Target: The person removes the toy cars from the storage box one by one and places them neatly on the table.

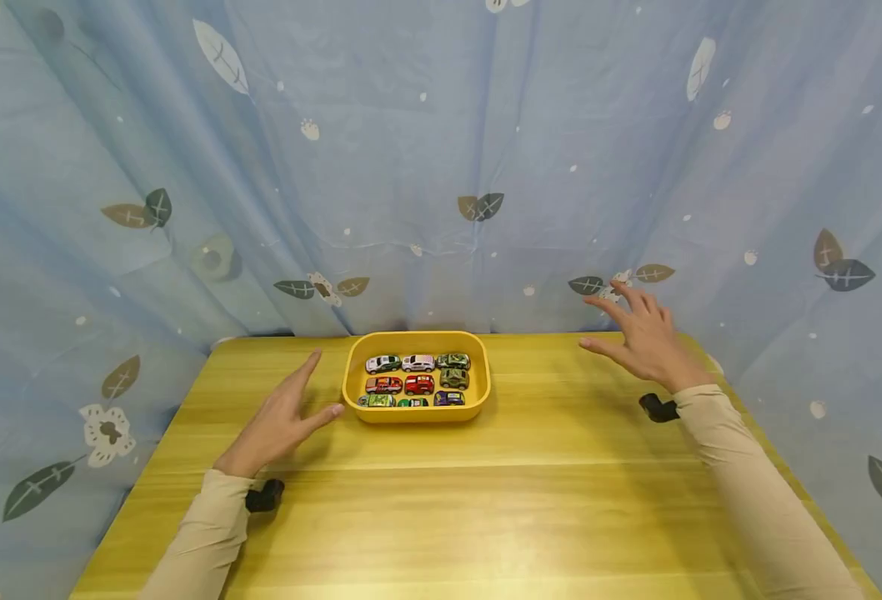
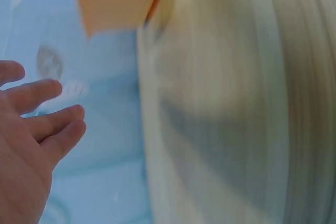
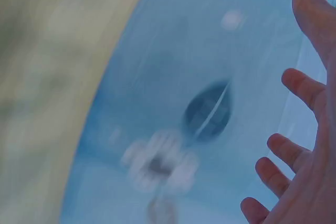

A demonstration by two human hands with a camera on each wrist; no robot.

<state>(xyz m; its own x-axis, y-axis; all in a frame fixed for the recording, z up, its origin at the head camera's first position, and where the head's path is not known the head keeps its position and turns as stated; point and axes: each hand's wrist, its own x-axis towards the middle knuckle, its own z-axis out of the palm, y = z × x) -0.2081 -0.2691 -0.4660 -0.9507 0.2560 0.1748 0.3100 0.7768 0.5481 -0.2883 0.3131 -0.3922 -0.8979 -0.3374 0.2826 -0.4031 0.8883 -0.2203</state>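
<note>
A yellow rectangular bin [image 1: 416, 417] sits near the back edge of the table, with several small toy cars in rows inside it. Among them are a red car [image 1: 419, 384], a purple car [image 1: 449, 398] and a green camouflage car [image 1: 453, 379]. Just left of the bin hovers my left hand [image 1: 279, 421], fingers spread and holding nothing; its thumb tip is close to the bin's side. Farther off to the right, my right hand [image 1: 647, 342] is raised over the table, fingers apart, with nothing in it. In the left wrist view the bin [image 2: 118, 1] appears blurred above the fingers.
The wood-patterned table [image 1: 441, 517] stretches toward me. A blue curtain [image 1: 411, 167] with leaf and flower prints hangs behind it and along both sides. Black wrist devices [image 1: 265, 497] are worn on both arms.
</note>
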